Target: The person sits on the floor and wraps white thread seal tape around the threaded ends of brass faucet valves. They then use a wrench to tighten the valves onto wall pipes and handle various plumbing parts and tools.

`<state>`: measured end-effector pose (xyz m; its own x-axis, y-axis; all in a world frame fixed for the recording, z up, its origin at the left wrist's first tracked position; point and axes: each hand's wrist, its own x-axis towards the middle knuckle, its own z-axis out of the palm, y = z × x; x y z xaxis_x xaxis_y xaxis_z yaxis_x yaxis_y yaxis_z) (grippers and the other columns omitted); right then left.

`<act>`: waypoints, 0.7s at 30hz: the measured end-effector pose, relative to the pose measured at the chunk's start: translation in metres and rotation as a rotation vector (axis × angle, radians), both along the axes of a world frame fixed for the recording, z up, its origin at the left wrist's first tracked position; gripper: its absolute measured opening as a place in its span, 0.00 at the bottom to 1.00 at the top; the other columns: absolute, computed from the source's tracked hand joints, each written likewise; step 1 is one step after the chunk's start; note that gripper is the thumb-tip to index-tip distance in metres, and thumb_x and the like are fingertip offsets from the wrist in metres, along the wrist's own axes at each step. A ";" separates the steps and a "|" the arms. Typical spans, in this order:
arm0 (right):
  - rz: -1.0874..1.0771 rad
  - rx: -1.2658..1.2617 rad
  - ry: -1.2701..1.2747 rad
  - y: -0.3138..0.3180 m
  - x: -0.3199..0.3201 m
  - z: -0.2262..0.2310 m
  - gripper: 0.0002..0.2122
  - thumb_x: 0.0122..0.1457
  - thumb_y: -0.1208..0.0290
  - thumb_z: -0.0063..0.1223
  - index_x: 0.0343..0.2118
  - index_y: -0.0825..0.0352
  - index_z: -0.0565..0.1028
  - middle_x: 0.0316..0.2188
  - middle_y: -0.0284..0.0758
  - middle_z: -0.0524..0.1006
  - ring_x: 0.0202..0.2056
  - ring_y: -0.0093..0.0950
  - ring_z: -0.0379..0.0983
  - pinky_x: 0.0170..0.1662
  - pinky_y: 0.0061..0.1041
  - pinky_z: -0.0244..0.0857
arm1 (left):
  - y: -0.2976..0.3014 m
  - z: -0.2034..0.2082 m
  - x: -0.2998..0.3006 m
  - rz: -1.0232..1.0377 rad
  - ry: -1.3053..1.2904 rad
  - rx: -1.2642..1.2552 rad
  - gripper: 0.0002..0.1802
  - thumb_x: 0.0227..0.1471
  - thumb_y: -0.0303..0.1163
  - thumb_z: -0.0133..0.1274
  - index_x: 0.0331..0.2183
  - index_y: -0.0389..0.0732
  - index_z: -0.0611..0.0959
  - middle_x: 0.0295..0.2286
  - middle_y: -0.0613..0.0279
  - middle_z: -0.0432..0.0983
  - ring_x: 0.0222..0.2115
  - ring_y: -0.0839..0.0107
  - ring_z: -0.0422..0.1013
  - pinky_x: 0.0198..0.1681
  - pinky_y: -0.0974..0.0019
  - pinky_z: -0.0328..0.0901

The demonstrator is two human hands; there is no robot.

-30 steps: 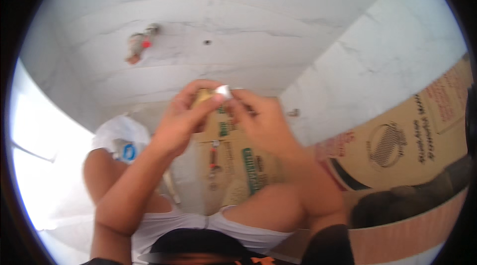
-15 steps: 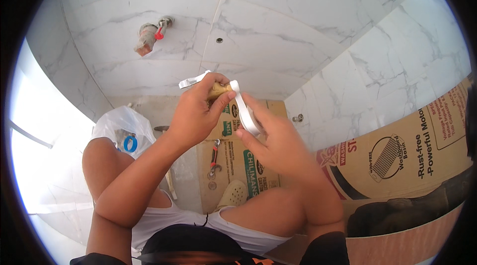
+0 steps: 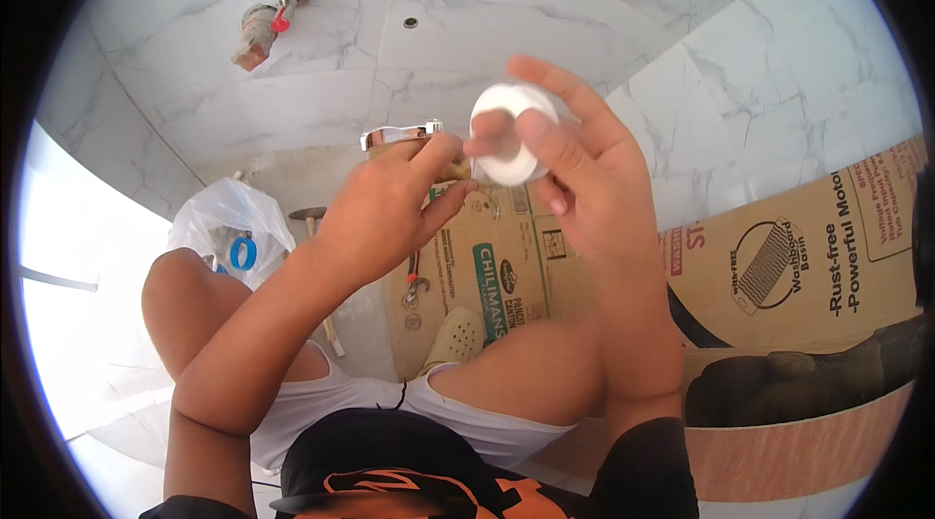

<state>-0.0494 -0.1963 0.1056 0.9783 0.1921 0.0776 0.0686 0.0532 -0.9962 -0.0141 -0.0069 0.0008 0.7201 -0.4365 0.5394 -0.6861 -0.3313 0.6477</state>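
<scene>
My left hand (image 3: 385, 207) is closed round a brass fitting (image 3: 456, 170) with a white lever handle (image 3: 372, 140), which looks like a faucet and is mostly hidden by the fingers. A roll of white thread seal tape (image 3: 495, 105) is in my right hand (image 3: 609, 178), held up just right of the fitting. The roll's round face and hollow middle show, with fingers at the hole and round its rim. Whether a strip of tape joins the roll to the fitting, I cannot tell.
A valve with a red lever (image 3: 281, 20) sticks out of the marbled wall, left of a small wall hole (image 3: 410, 23). Below lie a plastic bag (image 3: 209, 217) with a blue ring (image 3: 243, 253), a hammer (image 3: 310, 214), a wrench (image 3: 415, 283) and flattened cardboard (image 3: 526, 276). A large carton (image 3: 799, 276) stands right.
My right hand has moved up and turned, bringing the tape roll's round face into view beside the fitting. My left hand keeps hold of the fitting, its lever tilted differently. The whole view has shifted slightly.
</scene>
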 end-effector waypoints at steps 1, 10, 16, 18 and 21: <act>-0.022 0.021 -0.035 0.000 0.003 -0.002 0.25 0.66 0.71 0.56 0.63 0.71 0.64 0.42 0.42 0.82 0.44 0.27 0.80 0.28 0.14 0.63 | 0.000 0.002 -0.002 -0.013 -0.002 0.016 0.16 0.54 0.31 0.62 0.42 0.41 0.75 0.32 0.51 0.78 0.32 0.50 0.77 0.34 0.53 0.71; -0.083 -0.287 0.127 -0.002 0.028 -0.029 0.23 0.65 0.66 0.60 0.59 0.70 0.69 0.38 0.39 0.83 0.35 0.18 0.75 0.29 0.16 0.63 | 0.000 0.011 -0.015 -0.149 0.072 -0.132 0.17 0.53 0.29 0.65 0.42 0.39 0.78 0.29 0.59 0.78 0.28 0.71 0.75 0.31 0.69 0.71; -0.097 -0.304 -0.085 0.009 0.026 -0.038 0.18 0.69 0.63 0.53 0.56 0.67 0.74 0.32 0.32 0.80 0.30 0.15 0.71 0.33 0.19 0.65 | 0.006 0.026 -0.006 -0.182 0.515 -0.382 0.14 0.58 0.34 0.62 0.41 0.38 0.77 0.27 0.66 0.78 0.29 0.81 0.74 0.32 0.72 0.68; -0.021 -0.258 -0.103 0.010 0.022 -0.040 0.17 0.70 0.63 0.51 0.56 0.66 0.75 0.31 0.31 0.79 0.30 0.16 0.71 0.34 0.20 0.67 | 0.009 0.032 -0.002 -0.185 0.663 -0.563 0.14 0.59 0.35 0.61 0.41 0.38 0.77 0.28 0.66 0.78 0.29 0.81 0.73 0.34 0.73 0.68; -0.023 -0.368 -0.207 0.013 0.017 -0.046 0.17 0.71 0.62 0.49 0.56 0.67 0.75 0.31 0.31 0.79 0.30 0.18 0.72 0.37 0.21 0.68 | 0.015 0.036 0.003 -0.215 0.769 -0.667 0.15 0.61 0.39 0.59 0.42 0.39 0.77 0.30 0.68 0.78 0.29 0.80 0.72 0.36 0.74 0.67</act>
